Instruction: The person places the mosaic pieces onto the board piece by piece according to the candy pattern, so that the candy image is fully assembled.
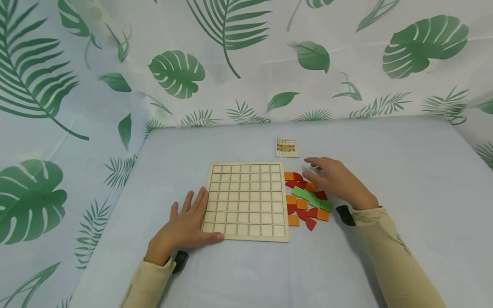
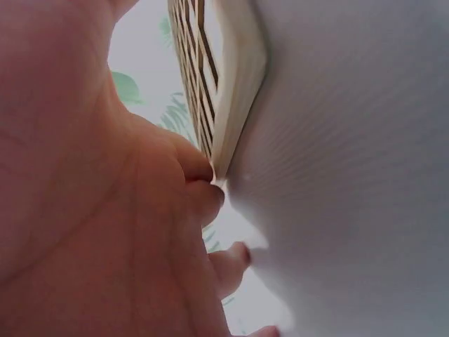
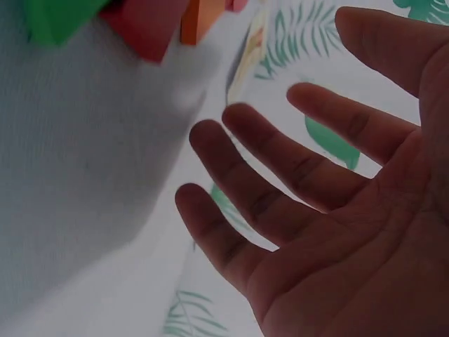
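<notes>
A square wooden grid board (image 1: 244, 196) lies flat on the table, its cells bare. My left hand (image 1: 184, 230) rests against it, the spread fingers along its left edge and the thumb at its near edge. In the left wrist view, fingertips meet the board's side (image 2: 238, 91). Just right of the board lies a loose cluster of orange squares (image 1: 293, 220), red quarter-round pieces (image 1: 310, 223) and green pieces (image 1: 304, 194). Over the far right side of this cluster hovers my right hand (image 1: 336, 179). Its fingers are spread and hold nothing in the right wrist view.
Beyond the board lies a small pattern card (image 1: 286, 148), printed with a red, orange and green figure on a grid. A pale cloth covers the table (image 1: 246, 273). Leaf-printed curtains (image 1: 254, 64) hang behind it and along the left.
</notes>
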Available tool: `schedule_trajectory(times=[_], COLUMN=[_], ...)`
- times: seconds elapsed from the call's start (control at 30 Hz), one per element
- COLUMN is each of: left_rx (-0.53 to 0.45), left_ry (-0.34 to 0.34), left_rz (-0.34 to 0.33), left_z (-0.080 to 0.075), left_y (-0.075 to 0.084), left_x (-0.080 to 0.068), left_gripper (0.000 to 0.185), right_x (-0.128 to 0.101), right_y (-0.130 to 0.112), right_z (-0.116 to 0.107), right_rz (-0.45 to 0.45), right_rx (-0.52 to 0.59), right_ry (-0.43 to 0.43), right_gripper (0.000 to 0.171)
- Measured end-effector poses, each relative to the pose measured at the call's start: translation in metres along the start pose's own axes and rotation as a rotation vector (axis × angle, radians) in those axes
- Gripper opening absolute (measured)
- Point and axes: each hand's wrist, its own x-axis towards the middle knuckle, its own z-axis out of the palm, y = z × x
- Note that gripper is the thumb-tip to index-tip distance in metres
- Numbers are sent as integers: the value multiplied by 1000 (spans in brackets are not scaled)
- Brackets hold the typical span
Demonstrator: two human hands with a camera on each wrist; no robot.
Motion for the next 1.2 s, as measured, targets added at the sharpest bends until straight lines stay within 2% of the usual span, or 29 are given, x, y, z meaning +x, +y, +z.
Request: schedule_trajectory(times=[0.3, 0.63, 0.73, 0.97, 1.2], left_rx=[-29, -34, -40, -52, -39], left_ry=[-56, -71, -65, -53, -49], left_rz=[-18, -13, -14, -12, -14], left_z=[-10, -11, -11, -10, -7], left_y=[0, -2, -2, -4, -6], left_x=[8, 11, 11, 11, 12], left_gripper=[140, 139, 139, 139, 139], right_x=[17, 33, 35, 34, 36], right_y=[-1, -8, -9, -9, -6], right_z=[12, 17, 17, 13, 4], right_rz=[-97, -16, -16, 8, 4], right_rx=[-67, -157, -133, 10, 56], right_ry=[17, -38, -50, -105, -95], right_gripper=[30, 23, 21, 18, 13])
